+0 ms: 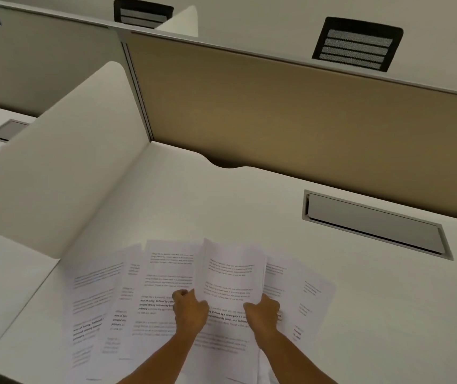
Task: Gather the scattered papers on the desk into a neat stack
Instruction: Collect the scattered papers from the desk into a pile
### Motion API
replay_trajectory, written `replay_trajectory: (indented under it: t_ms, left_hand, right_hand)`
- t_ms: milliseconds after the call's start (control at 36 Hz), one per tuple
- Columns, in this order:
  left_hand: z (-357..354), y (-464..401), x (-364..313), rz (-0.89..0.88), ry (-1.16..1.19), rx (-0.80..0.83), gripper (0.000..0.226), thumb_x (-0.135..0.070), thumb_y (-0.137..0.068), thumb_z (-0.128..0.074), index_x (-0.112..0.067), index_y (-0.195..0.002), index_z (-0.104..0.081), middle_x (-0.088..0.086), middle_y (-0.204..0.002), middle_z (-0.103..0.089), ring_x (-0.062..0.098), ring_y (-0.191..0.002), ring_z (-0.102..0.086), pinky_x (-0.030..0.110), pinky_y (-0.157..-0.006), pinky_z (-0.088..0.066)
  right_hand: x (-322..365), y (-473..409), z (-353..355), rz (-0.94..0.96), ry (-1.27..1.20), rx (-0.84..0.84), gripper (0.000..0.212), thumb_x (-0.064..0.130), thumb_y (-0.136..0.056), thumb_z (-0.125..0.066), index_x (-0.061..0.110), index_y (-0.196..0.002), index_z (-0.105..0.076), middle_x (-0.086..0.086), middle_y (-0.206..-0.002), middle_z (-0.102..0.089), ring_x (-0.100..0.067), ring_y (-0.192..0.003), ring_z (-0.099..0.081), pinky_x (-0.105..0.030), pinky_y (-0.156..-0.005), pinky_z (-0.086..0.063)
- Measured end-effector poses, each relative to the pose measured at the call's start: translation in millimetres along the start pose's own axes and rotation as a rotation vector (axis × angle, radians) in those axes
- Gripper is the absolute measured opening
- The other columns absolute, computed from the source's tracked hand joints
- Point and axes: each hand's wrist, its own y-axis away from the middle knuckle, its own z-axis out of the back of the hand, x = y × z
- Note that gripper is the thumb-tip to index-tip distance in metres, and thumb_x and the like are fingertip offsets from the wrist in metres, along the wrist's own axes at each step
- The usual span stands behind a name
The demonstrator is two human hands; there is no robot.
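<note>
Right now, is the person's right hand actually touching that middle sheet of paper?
Touching. The head view shows the right hand closed on the middle sheet's right edge, with the left hand gripping its left edge.

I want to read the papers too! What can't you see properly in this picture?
- Head view: the words on the papers are too small and blurred to read.
- The papers' near ends are cut off by the bottom edge.
- The left hand and right hand cover part of the held sheet; fingers underneath are hidden.
</note>
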Motion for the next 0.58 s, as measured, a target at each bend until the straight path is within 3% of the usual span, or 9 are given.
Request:
replay_trajectory:
  t_ms: [56,111,167,250,361,417,472,528,583]
  left_hand:
    - [-0.1,-1.0,1.7,-0.037,0.053,0.022,0.017,-0.002,-0.089,-0.057,0.005,-0.104,-0.063,0.026,-0.121,-0.055,0.032,-0.089,-0.063,0.043,-0.087,-0.059]
    - [0.5,1.9,1.1,-0.056,0.062,0.045,0.021,-0.004,-0.09,-0.055,-0.002,-0.108,-0.066,0.018,-0.11,-0.069,0.028,-0.086,-0.067,0.049,-0.087,-0.058]
    - [0.7,5.8,1.5,-0.07,0.072,0.061,0.03,-0.009,-0.092,-0.055,-0.011,-0.12,-0.063,0.009,-0.113,-0.07,0.026,-0.099,-0.067,0.046,-0.094,-0.055]
    - [-1.2,9.9,1.8,-0.142,0.16,0.07,0.041,-0.003,-0.092,-0.056,-0.01,-0.133,-0.054,0.009,-0.125,-0.066,0.025,-0.11,-0.064,0.037,-0.098,-0.053]
    - [-1.6,14.8,0.7,-0.185,0.233,0.058,0.045,0.003,-0.09,-0.057,-0.013,-0.13,-0.044,0.006,-0.124,-0.064,0.015,-0.096,-0.063,0.02,-0.081,-0.055]
    - [-1.3,18.1,-1.9,-0.175,0.249,0.059,0.053,0.003,-0.089,-0.059,-0.017,-0.131,-0.033,0.006,-0.119,-0.064,0.015,-0.089,-0.066,0.019,-0.069,-0.057]
    - [-1.5,22.6,-5.3,-0.177,0.277,0.083,0.058,0.002,-0.089,-0.061,-0.022,-0.131,-0.029,0.006,-0.114,-0.065,0.014,-0.087,-0.069,0.018,-0.063,-0.058]
    - [-2.9,28.3,-8.9,-0.198,0.291,0.117,0.057,0.0,-0.088,-0.062,-0.022,-0.133,-0.034,0.001,-0.114,-0.064,0.011,-0.092,-0.069,0.015,-0.065,-0.058]
    - [-6.0,34.1,-12.1,-0.248,0.283,0.159,0.047,-0.001,-0.089,-0.062,-0.019,-0.131,-0.048,-0.005,-0.112,-0.065,0.0,-0.091,-0.064,0.005,-0.062,-0.053]
  right_hand:
    - [-0.5,-1.7,0.7,0.0,-0.061,0.02,0.029,-0.001,-0.085,-0.057,-0.001,-0.113,-0.065,-0.019,-0.133,-0.057,-0.033,-0.096,-0.067,-0.039,-0.083,-0.061]
    - [0.5,-2.5,2.5,-0.005,-0.1,0.035,0.033,0.0,-0.085,-0.058,0.001,-0.117,-0.064,-0.019,-0.13,-0.059,-0.03,-0.09,-0.066,-0.036,-0.077,-0.06]
    - [3.1,-0.1,4.8,-0.015,-0.15,0.053,0.037,-0.001,-0.086,-0.06,0.006,-0.122,-0.058,-0.015,-0.118,-0.064,-0.028,-0.091,-0.067,-0.035,-0.071,-0.061]
    - [4.9,3.5,8.4,-0.026,-0.243,0.078,0.045,-0.004,-0.086,-0.06,0.019,-0.121,-0.044,-0.004,-0.101,-0.065,-0.019,-0.081,-0.065,-0.028,-0.062,-0.057]
    - [5.2,7.2,14.0,-0.043,-0.292,0.058,0.052,-0.002,-0.086,-0.064,0.023,-0.122,-0.036,0.003,-0.094,-0.06,-0.013,-0.077,-0.062,-0.024,-0.056,-0.051]
    - [3.1,7.9,19.1,-0.045,-0.314,0.055,0.046,-0.001,-0.086,-0.067,0.02,-0.119,-0.043,0.002,-0.094,-0.064,-0.013,-0.077,-0.064,-0.022,-0.055,-0.051]
    - [-1.6,6.8,25.8,-0.034,-0.316,0.072,0.026,-0.003,-0.086,-0.065,0.01,-0.108,-0.061,-0.007,-0.096,-0.071,-0.018,-0.077,-0.065,-0.023,-0.059,-0.053]
    - [-8.4,7.1,34.7,-0.019,-0.309,0.088,0.016,-0.007,-0.086,-0.059,-0.002,-0.096,-0.071,-0.018,-0.094,-0.073,-0.022,-0.075,-0.06,-0.025,-0.064,-0.05]
    - [-16.9,7.8,44.0,-0.014,-0.319,0.057,0.021,-0.01,-0.086,-0.056,-0.014,-0.102,-0.069,-0.026,-0.105,-0.072,-0.023,-0.077,-0.055,-0.029,-0.068,-0.046]
